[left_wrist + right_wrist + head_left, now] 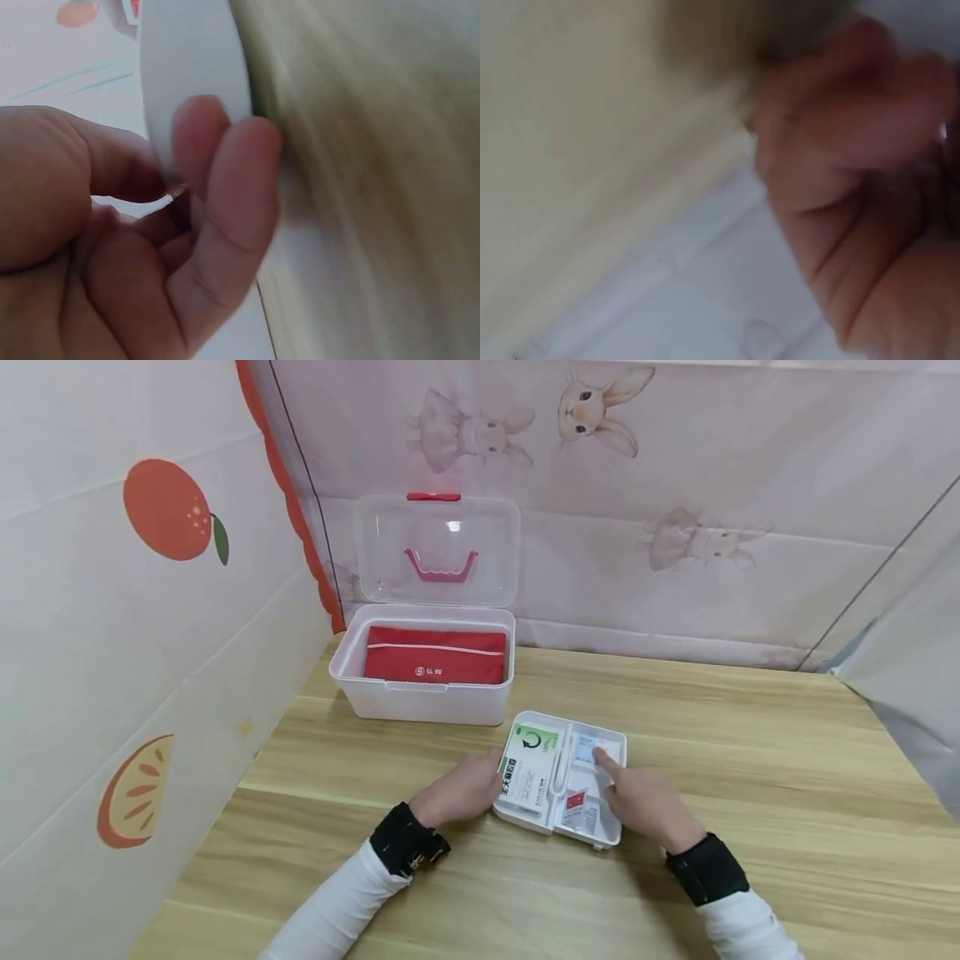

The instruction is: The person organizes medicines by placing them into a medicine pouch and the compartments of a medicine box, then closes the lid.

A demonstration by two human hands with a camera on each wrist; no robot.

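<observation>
An opened white plastic case (pixel 561 785) lies flat on the table, its two halves side by side. Its left edge is pinched between the thumb and fingers of my left hand (pixel 467 787); the left wrist view shows that hand (pixel 217 180) at the white side wall. A green-and-white printed carton (pixel 531 768) fills the left half. In the right half are a blue-and-white packet (pixel 587 750) and small red and clear sachets (pixel 579 812). My right hand (pixel 651 803) reaches over the right edge, index finger extended onto the blue-and-white packet, other fingers bent. The right wrist view is blurred.
Behind the case stands a translucent box (pixel 427 703) with its lid (pixel 438 547) raised and a red pouch (pixel 435 660) inside. A printed cloth (pixel 712 460) hangs at the back, another (pixel 225 677) on the left. Wood-grain tabletop (pixel 750 735) surrounds everything.
</observation>
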